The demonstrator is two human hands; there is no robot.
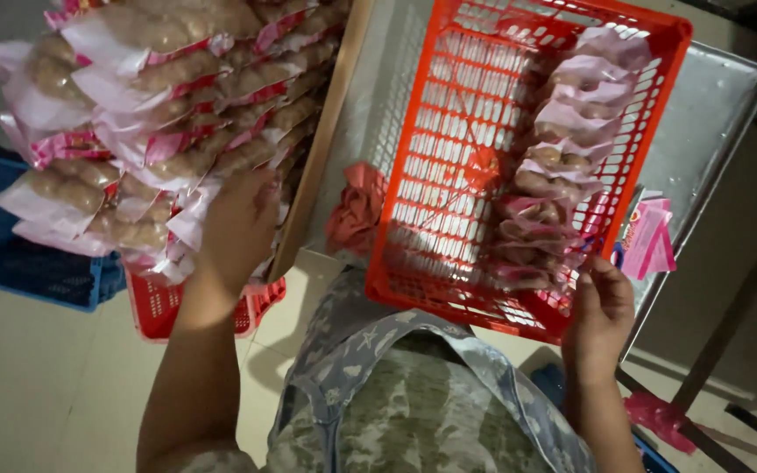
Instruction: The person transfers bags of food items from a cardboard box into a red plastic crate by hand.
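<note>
Pale tiled floor runs under my knees, with a metal table [711, 114] ahead and a wooden board edge [321, 140] dividing the work area.

1. Left hand [237, 223]: it rests flat against the lower edge of the heap of sealed meatball packets [151, 114], clear film with pink-and-white ends. Fingers are spread loosely over the bottom packets; I cannot tell whether any 1 packet is pinched, since the fingertips are hidden against the film.

2. Right hand [602, 311]: it grips the near right corner of the red plastic crate [449, 175]. Fingers are curled and pressed together around the rim.

3. Crate contents: 1 row of the same packets [562, 166] stands on edge along the right wall. All other floor area of the crate is bare mesh.

4. Surroundings: a crumpled pink cloth [357, 206] lies just beside the crate's left wall. A blue crate [19, 254] and a second red crate [164, 302] sit below the heap. Loose pink labels [650, 236] lie on the table near my right hand.

Hazards, as I judge them:
- The heap is stacked steeply. Pulling a bottom packet could slide the upper ones onto the floor.
- The crate overhangs the table toward my lap. Loosening the right-hand grip could tip it and topple the standing row.
- Slick film could slip from spread fingers.
</note>
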